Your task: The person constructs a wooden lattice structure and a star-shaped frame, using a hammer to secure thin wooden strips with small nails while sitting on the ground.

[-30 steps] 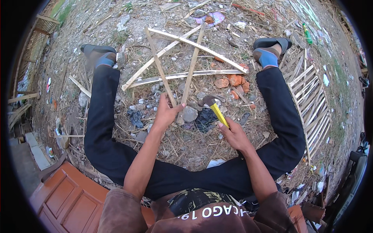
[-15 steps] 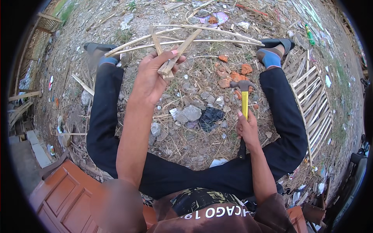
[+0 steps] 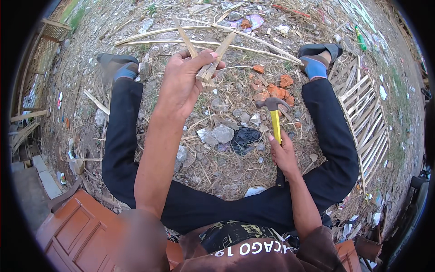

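The head view shows a frame of wooden slats (image 3: 226, 43) spreading beyond the left hand (image 3: 181, 81), which grips it where two slat ends come together. The right hand (image 3: 284, 154) is wrapped around a yellow-handled claw hammer (image 3: 275, 120), its head pointing away from the fingers. Broken red bricks (image 3: 275, 92) lie beyond the right hand; a grey stone (image 3: 219, 135) sits to its left. Good control likely needs a firm pinch near those ends and a loose hammer wrist.
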Tool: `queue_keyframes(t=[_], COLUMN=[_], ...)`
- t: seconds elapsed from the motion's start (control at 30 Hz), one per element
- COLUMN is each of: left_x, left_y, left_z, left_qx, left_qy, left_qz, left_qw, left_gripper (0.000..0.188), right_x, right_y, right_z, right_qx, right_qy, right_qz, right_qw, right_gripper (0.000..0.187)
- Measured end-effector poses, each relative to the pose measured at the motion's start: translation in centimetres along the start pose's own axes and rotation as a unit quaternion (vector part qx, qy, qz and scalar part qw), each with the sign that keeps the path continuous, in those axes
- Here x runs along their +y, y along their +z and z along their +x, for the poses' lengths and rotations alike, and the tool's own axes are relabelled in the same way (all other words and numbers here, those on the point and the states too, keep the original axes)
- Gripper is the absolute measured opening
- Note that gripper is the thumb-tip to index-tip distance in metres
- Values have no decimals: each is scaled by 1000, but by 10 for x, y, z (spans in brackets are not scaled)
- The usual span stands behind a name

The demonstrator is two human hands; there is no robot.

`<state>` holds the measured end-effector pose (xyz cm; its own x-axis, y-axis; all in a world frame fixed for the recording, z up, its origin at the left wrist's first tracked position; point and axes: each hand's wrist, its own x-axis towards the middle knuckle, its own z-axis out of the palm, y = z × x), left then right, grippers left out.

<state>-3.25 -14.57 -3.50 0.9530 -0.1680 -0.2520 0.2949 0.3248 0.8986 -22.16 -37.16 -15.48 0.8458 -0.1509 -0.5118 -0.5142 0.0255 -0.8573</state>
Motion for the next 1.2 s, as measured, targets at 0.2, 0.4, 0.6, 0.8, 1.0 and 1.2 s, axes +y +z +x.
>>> queue_keyframes(t=[0.2, 0.4, 0.6, 0.8, 1.0, 1.2], left_x=[-2, 0, 11, 10, 12, 25], left_y=[8, 12, 17, 20, 26, 28], left_z=[-3, -9, -12, -10, -5, -13], left_qx=[8, 27, 59, 87, 97, 67], left_qy=[36, 64, 79, 84, 102, 120], left_qz=[21, 40, 48, 38, -15, -79], left_qw=[999, 997, 994, 992, 990, 987], left_gripper=[27, 57, 56, 48, 38, 26], right_x=[-1, 0, -3, -6, -6, -1], right_y=[0, 0, 6, 9, 10, 8], right_z=[0, 0, -2, -6, -6, -5], right_qx=[-9, -10, -14, -15, -13, -13], right_qy=[-4, -1, 9, 12, 9, 23], right_qz=[4, 7, 16, 27, 5, -22], right_qw=[1000, 1000, 1000, 999, 1000, 999], right_gripper=[22, 23, 21, 21, 22, 22])
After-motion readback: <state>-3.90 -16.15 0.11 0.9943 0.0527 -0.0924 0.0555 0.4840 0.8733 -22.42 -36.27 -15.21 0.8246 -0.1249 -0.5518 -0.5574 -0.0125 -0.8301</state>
